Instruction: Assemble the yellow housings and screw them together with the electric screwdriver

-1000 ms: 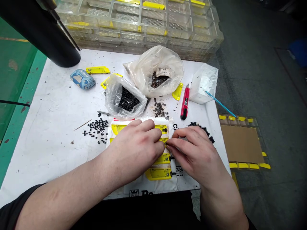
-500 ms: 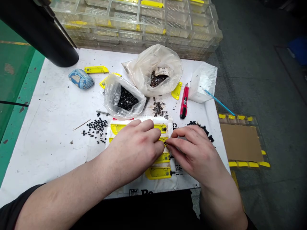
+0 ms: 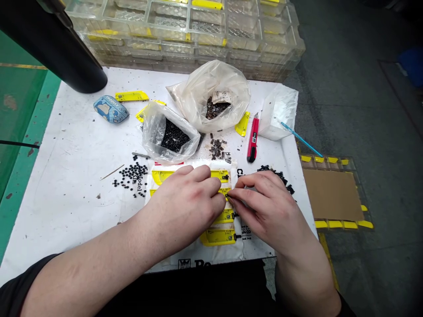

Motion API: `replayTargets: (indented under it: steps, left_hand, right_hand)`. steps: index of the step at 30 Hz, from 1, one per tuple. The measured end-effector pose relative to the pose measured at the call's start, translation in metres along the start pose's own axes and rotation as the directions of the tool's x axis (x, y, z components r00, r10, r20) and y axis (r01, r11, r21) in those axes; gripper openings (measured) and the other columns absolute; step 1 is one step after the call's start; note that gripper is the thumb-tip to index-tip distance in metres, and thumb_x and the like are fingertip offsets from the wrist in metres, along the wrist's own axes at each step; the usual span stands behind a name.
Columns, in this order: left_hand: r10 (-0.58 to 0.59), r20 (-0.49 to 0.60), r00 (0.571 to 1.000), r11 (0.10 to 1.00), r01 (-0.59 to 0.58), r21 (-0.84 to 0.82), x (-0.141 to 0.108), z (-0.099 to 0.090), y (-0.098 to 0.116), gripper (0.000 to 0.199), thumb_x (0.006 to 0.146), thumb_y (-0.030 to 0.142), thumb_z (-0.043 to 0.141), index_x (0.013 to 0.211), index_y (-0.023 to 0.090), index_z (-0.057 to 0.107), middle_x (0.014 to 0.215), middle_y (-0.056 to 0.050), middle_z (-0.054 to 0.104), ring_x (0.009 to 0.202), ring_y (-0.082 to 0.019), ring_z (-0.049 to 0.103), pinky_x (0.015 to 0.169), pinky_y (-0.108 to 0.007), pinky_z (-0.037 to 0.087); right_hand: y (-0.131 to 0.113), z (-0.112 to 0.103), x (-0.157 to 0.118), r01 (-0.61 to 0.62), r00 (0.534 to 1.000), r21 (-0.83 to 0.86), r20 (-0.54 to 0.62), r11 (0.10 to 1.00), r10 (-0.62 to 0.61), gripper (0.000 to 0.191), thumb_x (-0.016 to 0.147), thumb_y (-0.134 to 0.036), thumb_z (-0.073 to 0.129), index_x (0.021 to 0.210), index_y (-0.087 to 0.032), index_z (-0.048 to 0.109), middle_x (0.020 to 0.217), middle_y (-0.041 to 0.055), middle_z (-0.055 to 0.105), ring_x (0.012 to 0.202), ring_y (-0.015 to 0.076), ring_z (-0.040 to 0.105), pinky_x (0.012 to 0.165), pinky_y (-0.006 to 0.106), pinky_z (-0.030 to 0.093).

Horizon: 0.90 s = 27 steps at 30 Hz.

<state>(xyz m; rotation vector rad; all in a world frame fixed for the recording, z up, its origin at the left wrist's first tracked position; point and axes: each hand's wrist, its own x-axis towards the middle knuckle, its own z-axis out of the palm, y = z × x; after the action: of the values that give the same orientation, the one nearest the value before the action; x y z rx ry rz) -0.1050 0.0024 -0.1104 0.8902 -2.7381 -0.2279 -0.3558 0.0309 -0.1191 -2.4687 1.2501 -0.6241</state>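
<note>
Over the last second almost nothing changes: the right hand (image 3: 267, 200) keeps its thumb and forefinger pinched on a small black clip (image 3: 227, 196) at the right end of the second yellow part (image 3: 225, 191) on the worktop (image 3: 66, 176), so this step seems unfinished. The left hand (image 3: 194, 198) stays curled over the part; its hidden grip I cannot tell.
</note>
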Motion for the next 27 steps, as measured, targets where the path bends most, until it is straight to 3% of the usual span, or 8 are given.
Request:
replayTargets:
  steps: [20,27]
  left_hand:
    - [-0.013,0.04,0.999,1.0,0.012,0.018,-0.0016,-0.0022,0.0019,0.007,0.102,0.027,0.068,0.098,0.024,0.073,0.097,-0.002,0.069,0.096,-0.025,0.054,0.082,-0.044,0.036]
    - [0.023,0.052,0.998,0.996,-0.027,0.09,0.0012,-0.0064,0.0043,0.013,0.104,0.028,0.066,0.111,0.024,0.076,0.098,-0.003,0.07,0.096,-0.025,0.056,0.079,-0.043,0.036]
  right_hand:
    - [0.0002,-0.001,0.0003,-0.027,1.0,0.019,0.006,0.999,0.027,0.015,0.101,-0.015,0.075,0.116,-0.019,0.077,0.117,0.0076,0.071,0.11,0.0233,0.061,0.096,0.046,0.052]
    - [0.0049,-0.0067,-0.001,-0.05,0.998,0.049,-0.038,0.998,0.052,0.013,0.099,-0.012,0.077,0.11,-0.019,0.077,0.113,0.0071,0.071,0.108,0.0217,0.061,0.098,0.044,0.052]
